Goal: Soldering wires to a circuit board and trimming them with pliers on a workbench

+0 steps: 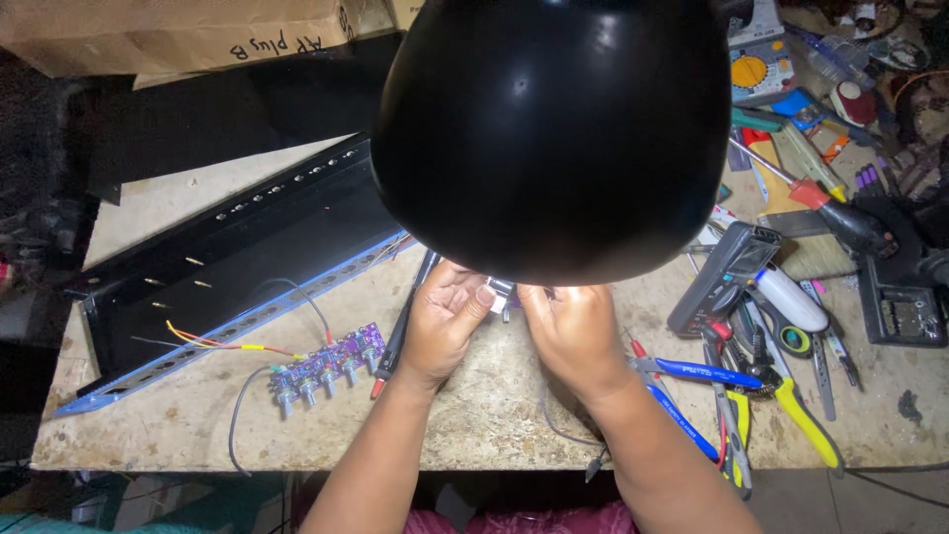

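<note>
Head view, hands: the left hand [447, 318] and the right hand [571, 331] meet at the middle of the desk [494, 396], just under the rim of a black lamp shade [554, 129] that fills the top of the picture.
Left hand: fingers curled in, thumb and fingertips pinched on a small metal part [500, 294].
Right hand: fingers bent and closed on the same small metal part from the other side; how much of it they cover I cannot tell, as the shade hides the upper edge.
Small metal part: held up between both hands, above the desk, close beneath the lamp shade.
Left of the hands: a purple circuit board [326, 364] with a row of knobs lies on the desk, wires running to a long black chassis [227, 267].
Beside the left hand: a black probe [405, 321] lies on the desk.
Right of the hands: blue-handled pliers [692, 374], yellow-handled cutters [806, 420] and a dark meter [727, 277] lie among other tools.
</note>
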